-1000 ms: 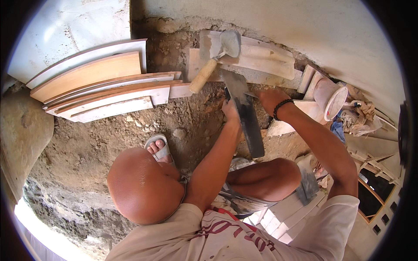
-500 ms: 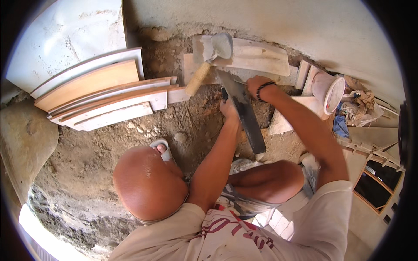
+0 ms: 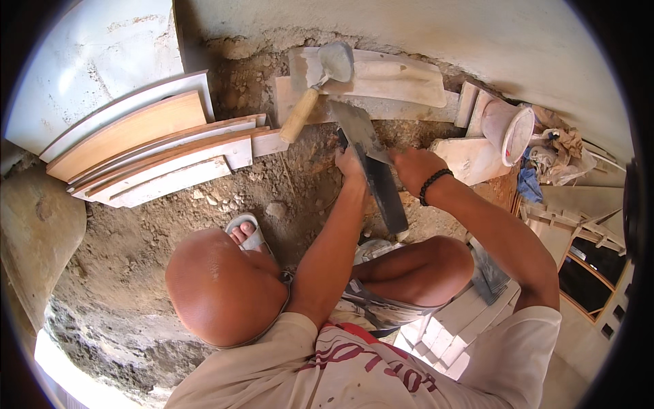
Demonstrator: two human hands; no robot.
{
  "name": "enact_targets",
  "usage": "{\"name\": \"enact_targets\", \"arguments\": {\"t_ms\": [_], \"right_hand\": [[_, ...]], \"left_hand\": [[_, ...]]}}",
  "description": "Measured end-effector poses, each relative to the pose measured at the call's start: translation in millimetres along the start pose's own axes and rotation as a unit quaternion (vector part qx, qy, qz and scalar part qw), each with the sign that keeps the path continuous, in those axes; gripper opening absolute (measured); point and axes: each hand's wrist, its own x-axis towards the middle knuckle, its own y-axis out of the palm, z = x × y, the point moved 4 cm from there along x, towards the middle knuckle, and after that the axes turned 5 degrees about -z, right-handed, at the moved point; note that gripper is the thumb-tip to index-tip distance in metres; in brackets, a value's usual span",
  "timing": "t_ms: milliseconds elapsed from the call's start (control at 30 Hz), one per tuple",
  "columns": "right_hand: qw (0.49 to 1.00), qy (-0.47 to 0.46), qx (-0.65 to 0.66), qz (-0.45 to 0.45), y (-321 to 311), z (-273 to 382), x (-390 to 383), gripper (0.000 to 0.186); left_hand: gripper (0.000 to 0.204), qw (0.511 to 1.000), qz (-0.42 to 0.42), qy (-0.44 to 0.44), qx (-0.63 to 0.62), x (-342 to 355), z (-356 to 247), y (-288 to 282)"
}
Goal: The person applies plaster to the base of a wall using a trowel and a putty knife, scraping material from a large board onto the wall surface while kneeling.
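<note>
My left hand (image 3: 349, 163) is closed round the dark handle of a plastering trowel (image 3: 385, 194), a long flat plate tilted towards me. Its far part is smeared with grey, and the near part is dark. My right hand (image 3: 417, 169), with a black bead bracelet on the wrist, is closed at the plate's right edge. A thin greyish tool seems to stick out of its fingers against the plate; its kind is hard to make out. Beyond both hands a pointing trowel (image 3: 300, 116) with a wooden handle and grey-coated blade rests on light boards (image 3: 402, 82).
Several tile or board pieces (image 3: 170, 163) lean in a stack at the left. A whitish bucket (image 3: 514, 133) lies on its side at the right, near crumpled rags and bags (image 3: 555, 160). Pale blocks (image 3: 449, 327) lie by my right knee. Rubble and soil (image 3: 136, 252) cover the ground.
My right hand has drawn back towards me and to the right along the trowel plate. The left hand keeps its grip. The whole view has shifted slightly.
</note>
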Motion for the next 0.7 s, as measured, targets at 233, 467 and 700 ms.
{"name": "enact_targets", "arguments": {"t_ms": [233, 467, 700], "right_hand": [[0.999, 0.036, -0.005, 0.027, 11.2, -11.9, 47.5, 0.027], [0.999, 0.035, -0.022, -0.023, -9.6, 3.7, 58.5, 0.022], [0.999, -0.028, -0.024, 0.001, -10.6, 14.0, 40.1, 0.021]], "left_hand": [[0.026, 0.999, -0.022, -0.013, 0.02, -35.5, 1.8, 18.7], [0.025, 0.997, 0.011, -0.047, -0.065, -29.0, 9.2, 19.7], [0.021, 0.998, -0.049, 0.03, 0.037, -19.3, -10.4, 12.0]]}}
